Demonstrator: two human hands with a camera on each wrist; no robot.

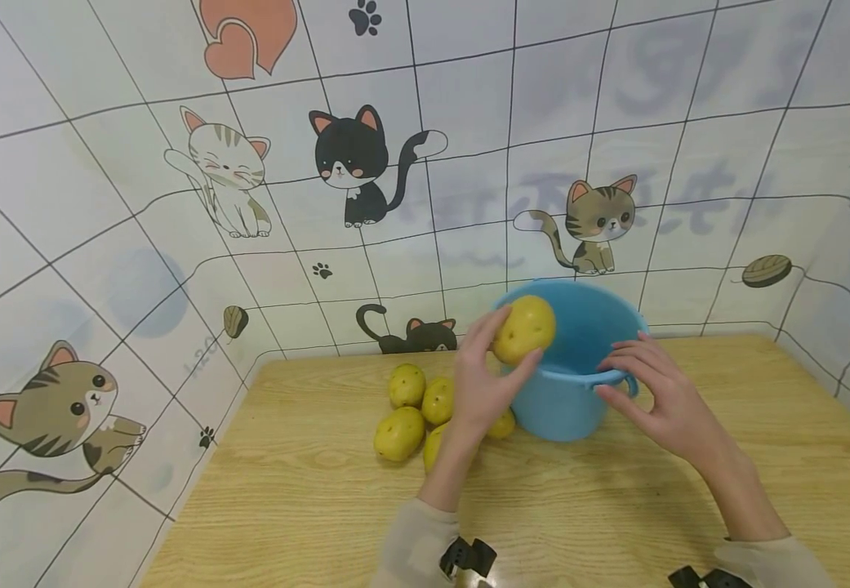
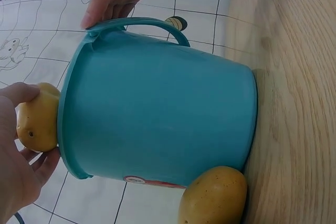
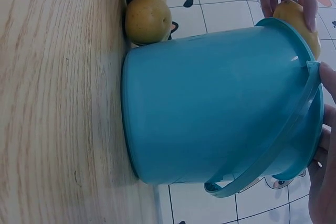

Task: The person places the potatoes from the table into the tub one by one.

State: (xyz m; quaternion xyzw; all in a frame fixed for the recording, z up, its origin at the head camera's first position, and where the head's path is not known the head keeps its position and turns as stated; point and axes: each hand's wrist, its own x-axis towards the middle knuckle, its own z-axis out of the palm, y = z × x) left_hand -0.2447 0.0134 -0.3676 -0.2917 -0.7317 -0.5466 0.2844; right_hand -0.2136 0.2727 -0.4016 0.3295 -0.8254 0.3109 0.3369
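Holding: the left hand (image 1: 485, 384) gripped one potato (image 1: 523, 328) with curled fingers, at the near-left rim of the blue bucket (image 1: 567, 392), level with the opening
Steadying: the right hand (image 1: 660, 384) rested on the bucket's rim by the handle (image 1: 616, 377), fingers fairly straight and gripping nothing that the views showed
Bucket position: it stood upright on the wooden tabletop (image 1: 616, 498), near the back wall
Remaining stock: a pile of potatoes (image 1: 413, 412) lay on the tabletop just left of the bucket; one potato at the base (image 2: 214, 196) touched the bucket wall
Technique, as a judgement: the potato would be best carried fully over the rim before release and let go low inside, so that it did not strike the edge; the right hand should keep pressing the rim down so the light bucket did not tip or slide
Hidden: the bucket's inside floor was not visible, so its contents could not be told
Cut off: part of the pile sat behind the left forearm; its count was uncertain
Unclear: the label on the bucket wall was too small to read
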